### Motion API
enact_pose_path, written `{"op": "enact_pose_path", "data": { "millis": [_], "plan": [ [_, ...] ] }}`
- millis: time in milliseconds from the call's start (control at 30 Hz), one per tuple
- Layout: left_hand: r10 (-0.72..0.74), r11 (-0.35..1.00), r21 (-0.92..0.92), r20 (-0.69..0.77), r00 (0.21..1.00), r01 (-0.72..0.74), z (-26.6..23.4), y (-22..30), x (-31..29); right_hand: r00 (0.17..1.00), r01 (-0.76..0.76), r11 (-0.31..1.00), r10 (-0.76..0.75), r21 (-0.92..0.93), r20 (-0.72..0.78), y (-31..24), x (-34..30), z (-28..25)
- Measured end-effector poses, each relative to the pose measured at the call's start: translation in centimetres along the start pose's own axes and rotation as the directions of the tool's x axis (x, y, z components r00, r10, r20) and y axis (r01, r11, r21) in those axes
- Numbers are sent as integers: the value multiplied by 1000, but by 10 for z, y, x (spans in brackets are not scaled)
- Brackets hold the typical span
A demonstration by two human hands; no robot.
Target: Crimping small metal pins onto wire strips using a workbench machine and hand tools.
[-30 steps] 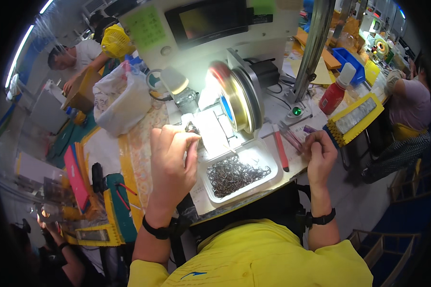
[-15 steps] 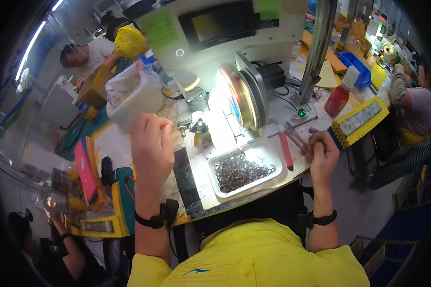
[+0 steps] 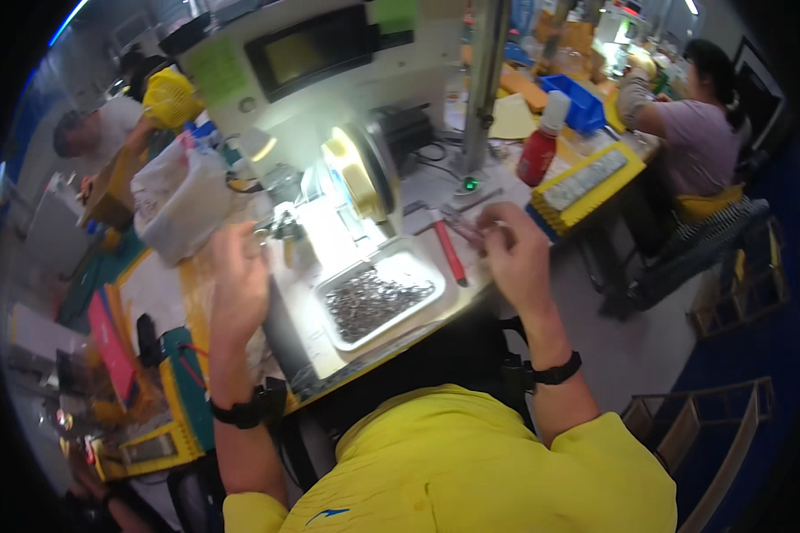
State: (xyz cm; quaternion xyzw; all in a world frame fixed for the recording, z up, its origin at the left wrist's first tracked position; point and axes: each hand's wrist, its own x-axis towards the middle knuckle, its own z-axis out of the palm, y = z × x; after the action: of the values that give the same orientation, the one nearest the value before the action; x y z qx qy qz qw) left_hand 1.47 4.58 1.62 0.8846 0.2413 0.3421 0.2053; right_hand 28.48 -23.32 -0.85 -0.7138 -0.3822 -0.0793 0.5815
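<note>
My left hand (image 3: pixel 240 280) is raised to the left of the white tray (image 3: pixel 393 320). Motion blurs its fingers, which are near a small metal fixture (image 3: pixel 284 222); whether they hold anything does not show. On the right, my right hand (image 3: pixel 517 259) hovers over the bench edge, thumb and fingers pinched together. Anything between those fingertips is too small to make out. Many thin dark metal pieces (image 3: pixel 364 302), hook-like in shape, fill the tray. Between tray and right hand lies a red-handled tool (image 3: pixel 449 253). Behind the tray a round wheel (image 3: pixel 357 178) stands in bright light.
A white machine housing with a dark screen (image 3: pixel 311 53) rises at the back. A red bottle (image 3: pixel 538 151), yellow-edged block (image 3: pixel 587 186) and blue bin (image 3: pixel 582 102) stand right, near a metal post (image 3: pixel 484 89). A white bag (image 3: pixel 182 200) sits left. Co-workers sit on both sides.
The view has turned, so the bench appears shifted left. My left hand has come lower, beside the metal fixture. My right hand is still pinched near the bench's right edge.
</note>
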Motion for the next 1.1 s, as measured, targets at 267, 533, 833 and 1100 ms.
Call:
{"op": "enact_pose_path", "data": {
  "millis": [267,533,833,1100],
  "plan": [
    [-319,877,-393,-46,947,276,10,-8,-10,941,113,890,47,-442,335,-14,-6,16],
    [-181,939,-313,-91,979,145,16,-9,-9,989,145,893,-116,-427,93,-10,-4,8],
    [-80,894,-447,-111,991,22,12,18,-6,989,136,982,-127,-128,76,33,12,23],
    [-32,889,-457,-97,995,-16,16,11,-7,999,36,999,-36,-2,19,30,3,17]
  ]
}}
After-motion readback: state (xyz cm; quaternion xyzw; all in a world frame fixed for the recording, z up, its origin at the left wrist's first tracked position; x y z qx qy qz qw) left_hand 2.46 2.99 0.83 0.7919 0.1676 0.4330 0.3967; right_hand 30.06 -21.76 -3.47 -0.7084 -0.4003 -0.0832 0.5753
